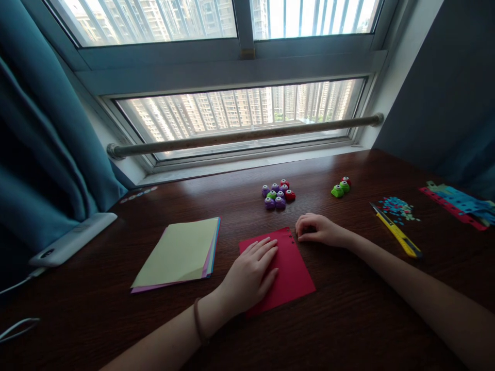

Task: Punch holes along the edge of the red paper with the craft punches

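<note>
My left hand (253, 273) lies flat on a sheet of red paper (296, 281), fingers spread. Small dark cut-outs show along the paper's upper right edge. Just beside that edge, my right hand (317, 230) rests on the table with its fingers curled closed; what they hold, if anything, is hidden. Beyond the paper sits a cluster of small craft hole punches (280, 195) in purple, green and red. A smaller group of green and red punches (341, 187) stands farther right.
Left of the red sheet lies a stack of coloured paper (178, 252). At right are a yellow utility knife (398, 234) with its blade out, scattered paper bits (398, 207) and punched coloured strips (460, 203). A white device (77, 239) with a cable lies by the curtain (50, 129).
</note>
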A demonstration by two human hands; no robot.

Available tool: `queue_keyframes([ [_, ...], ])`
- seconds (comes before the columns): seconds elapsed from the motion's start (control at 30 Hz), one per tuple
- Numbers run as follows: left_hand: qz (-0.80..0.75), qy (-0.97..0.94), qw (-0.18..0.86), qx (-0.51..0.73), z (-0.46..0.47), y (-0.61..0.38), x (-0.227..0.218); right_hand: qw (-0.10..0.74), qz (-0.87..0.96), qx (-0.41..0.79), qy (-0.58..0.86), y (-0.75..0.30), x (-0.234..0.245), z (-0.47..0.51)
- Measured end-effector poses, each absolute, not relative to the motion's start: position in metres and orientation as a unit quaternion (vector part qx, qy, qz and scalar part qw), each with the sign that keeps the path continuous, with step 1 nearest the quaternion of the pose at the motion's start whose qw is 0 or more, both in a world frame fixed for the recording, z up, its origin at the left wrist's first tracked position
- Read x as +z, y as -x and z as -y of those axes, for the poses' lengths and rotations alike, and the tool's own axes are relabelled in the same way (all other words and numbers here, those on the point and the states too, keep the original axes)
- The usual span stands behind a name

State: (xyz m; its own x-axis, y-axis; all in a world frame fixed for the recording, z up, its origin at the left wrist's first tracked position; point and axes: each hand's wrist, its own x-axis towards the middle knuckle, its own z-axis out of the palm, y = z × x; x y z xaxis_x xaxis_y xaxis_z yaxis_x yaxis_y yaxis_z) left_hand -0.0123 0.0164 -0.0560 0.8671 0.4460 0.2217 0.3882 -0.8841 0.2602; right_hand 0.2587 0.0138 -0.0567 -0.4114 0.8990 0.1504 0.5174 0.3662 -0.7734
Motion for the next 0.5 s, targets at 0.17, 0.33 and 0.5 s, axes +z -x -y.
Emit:
queue_keyframes([
  [0.17,-0.22,-0.961,0.099,0.134,-0.016,0.012,-0.055,0.392,0.647,0.427,0.496,-0.27,-0.044,-0.013],
  [0.33,-0.217,-0.961,0.102,0.138,-0.015,0.012,-0.054,0.531,0.564,0.303,0.555,-0.306,-0.027,-0.017],
  [0.5,-0.216,-0.961,0.099,0.142,-0.014,0.013,-0.054,0.66,0.471,0.143,0.568,-0.353,-0.003,-0.001],
])
